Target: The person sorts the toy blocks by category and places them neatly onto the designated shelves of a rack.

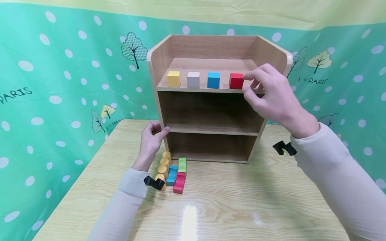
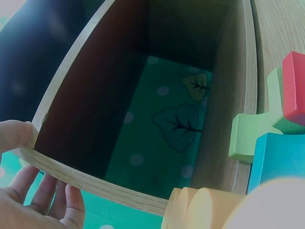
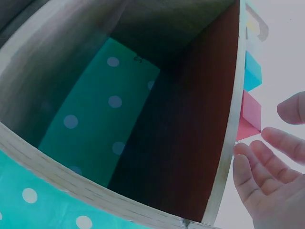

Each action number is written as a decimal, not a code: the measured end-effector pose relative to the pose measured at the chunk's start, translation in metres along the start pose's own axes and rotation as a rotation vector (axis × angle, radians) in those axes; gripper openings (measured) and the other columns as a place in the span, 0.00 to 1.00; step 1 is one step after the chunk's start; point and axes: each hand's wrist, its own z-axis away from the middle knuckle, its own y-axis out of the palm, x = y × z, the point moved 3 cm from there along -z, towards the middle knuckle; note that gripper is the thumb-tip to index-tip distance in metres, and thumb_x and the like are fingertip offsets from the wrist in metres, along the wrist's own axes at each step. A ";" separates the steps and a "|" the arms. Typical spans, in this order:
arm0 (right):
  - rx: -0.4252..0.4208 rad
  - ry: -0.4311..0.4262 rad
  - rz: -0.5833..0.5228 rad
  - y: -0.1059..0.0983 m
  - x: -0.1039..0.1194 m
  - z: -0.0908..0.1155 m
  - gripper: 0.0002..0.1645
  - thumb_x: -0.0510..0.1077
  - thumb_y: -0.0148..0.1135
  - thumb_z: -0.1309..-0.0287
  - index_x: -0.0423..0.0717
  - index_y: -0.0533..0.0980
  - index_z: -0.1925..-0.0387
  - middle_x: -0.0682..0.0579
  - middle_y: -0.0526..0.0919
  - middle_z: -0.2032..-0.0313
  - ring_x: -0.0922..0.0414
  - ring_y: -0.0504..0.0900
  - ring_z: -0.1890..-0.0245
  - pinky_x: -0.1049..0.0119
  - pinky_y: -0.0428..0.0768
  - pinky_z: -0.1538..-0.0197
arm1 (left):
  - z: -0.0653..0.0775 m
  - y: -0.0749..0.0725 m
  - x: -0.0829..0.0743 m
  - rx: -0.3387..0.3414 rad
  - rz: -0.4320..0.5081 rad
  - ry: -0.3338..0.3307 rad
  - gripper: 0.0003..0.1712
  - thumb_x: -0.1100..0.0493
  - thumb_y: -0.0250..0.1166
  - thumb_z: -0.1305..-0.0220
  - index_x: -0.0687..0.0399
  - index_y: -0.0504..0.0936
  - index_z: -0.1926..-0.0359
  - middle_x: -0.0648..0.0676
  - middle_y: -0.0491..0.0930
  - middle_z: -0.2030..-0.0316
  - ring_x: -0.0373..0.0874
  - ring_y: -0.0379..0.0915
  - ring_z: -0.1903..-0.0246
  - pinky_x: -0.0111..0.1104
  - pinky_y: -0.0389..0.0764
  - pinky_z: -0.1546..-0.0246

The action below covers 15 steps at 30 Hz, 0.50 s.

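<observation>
A small wooden shelf unit (image 1: 211,129) stands on the table. Its left side panel is in the grip of my left hand (image 1: 151,140), thumb at the front edge and fingers round the outside; the left wrist view shows the thumb (image 2: 14,135) at a panel corner. My right hand (image 1: 274,92) is beside the red cube (image 1: 236,81) on the top board. In the right wrist view a fingertip (image 3: 271,136) is at the cube's corner, with the thumb apart from it. To the left along that board sit a blue cube (image 1: 213,80), a white cube (image 1: 193,80) and a yellow cube (image 1: 173,79).
Several tan cylinders (image 1: 163,170) line up on the table by the unit's lower left. Alongside lie a green block (image 1: 182,165), a blue block (image 1: 172,175) and a red block (image 1: 179,183), each stepped or notched. A patterned green cloth (image 1: 75,83) hangs behind.
</observation>
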 end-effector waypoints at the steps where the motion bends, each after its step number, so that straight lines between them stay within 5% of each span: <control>1: -0.013 -0.004 -0.005 0.000 0.000 0.002 0.15 0.39 0.58 0.42 0.41 0.79 0.53 0.47 0.76 0.60 0.56 0.76 0.65 0.67 0.73 0.61 | 0.000 0.000 0.000 0.000 -0.002 -0.001 0.25 0.51 0.69 0.41 0.58 0.72 0.49 0.55 0.74 0.53 0.47 0.68 0.52 0.39 0.72 0.50; 15: -0.140 -0.129 -0.122 0.009 -0.003 0.024 0.12 0.33 0.61 0.47 0.38 0.81 0.59 0.48 0.79 0.65 0.59 0.74 0.68 0.75 0.70 0.62 | -0.001 -0.001 0.000 -0.001 -0.001 -0.007 0.23 0.53 0.69 0.41 0.58 0.73 0.50 0.55 0.74 0.54 0.48 0.69 0.52 0.39 0.73 0.51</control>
